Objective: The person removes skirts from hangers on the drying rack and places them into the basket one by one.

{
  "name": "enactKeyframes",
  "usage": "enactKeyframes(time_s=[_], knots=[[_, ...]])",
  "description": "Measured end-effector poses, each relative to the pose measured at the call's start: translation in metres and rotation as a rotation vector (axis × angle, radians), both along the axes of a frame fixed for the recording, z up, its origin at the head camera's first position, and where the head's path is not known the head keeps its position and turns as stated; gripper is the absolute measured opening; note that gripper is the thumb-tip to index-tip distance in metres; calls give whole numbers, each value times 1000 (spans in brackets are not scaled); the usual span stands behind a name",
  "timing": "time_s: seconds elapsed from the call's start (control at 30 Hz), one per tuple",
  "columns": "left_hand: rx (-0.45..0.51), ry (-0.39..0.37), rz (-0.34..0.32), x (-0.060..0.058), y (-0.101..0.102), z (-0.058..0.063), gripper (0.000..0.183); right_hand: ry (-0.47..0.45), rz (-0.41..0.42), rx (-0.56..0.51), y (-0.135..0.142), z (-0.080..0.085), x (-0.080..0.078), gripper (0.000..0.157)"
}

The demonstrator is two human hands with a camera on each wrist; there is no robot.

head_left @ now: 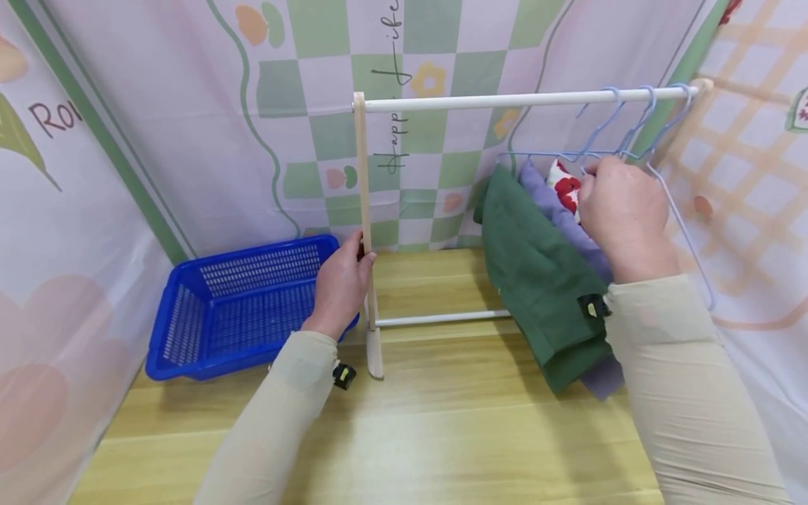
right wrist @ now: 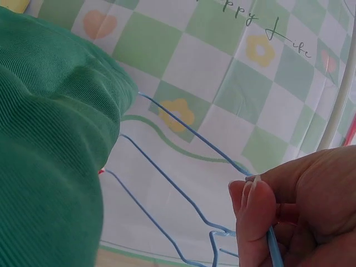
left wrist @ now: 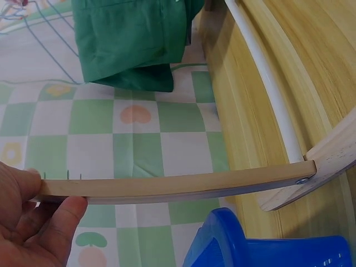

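My left hand (head_left: pixel 339 286) grips the wooden upright (head_left: pixel 362 168) at the near left end of a small clothes rack, with thumb and fingers on either side of it in the left wrist view. At the right end of the white rail (head_left: pixel 505 101), my right hand (head_left: pixel 625 203) pinches a blue wire hanger (right wrist: pixel 189 127) close to its neck. A green garment (head_left: pixel 530 266) hangs in front. Behind it are a purple garment (head_left: pixel 546 193) and a white one with red flowers (head_left: pixel 567 189), partly hidden by the hand. Several blue hanger hooks (head_left: pixel 650 105) sit on the rail.
Left of the rack, a blue plastic basket (head_left: pixel 179 368) stands on the wooden table (head_left: pixel 429 435). The rack's lower white bar (head_left: pixel 442 318) runs just above the tabletop. Printed cloth (head_left: pixel 322 84) hangs behind and at both sides.
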State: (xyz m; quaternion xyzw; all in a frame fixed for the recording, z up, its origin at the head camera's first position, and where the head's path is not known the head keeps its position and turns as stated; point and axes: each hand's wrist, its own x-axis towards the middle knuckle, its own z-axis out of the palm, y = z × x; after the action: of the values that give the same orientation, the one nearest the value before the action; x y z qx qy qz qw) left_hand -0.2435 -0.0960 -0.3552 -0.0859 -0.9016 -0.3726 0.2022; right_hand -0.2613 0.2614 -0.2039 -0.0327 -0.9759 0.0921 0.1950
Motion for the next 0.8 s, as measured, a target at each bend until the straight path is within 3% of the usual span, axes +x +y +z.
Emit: enactKeyframes(time_s=[0.63,0.8], knots=[[-14,6,9,1,1,1,41,-20,66,-19,-10,0,4,48],[-15,4,9,2,1,1,41,18,100,-28,-12,0,5,45]])
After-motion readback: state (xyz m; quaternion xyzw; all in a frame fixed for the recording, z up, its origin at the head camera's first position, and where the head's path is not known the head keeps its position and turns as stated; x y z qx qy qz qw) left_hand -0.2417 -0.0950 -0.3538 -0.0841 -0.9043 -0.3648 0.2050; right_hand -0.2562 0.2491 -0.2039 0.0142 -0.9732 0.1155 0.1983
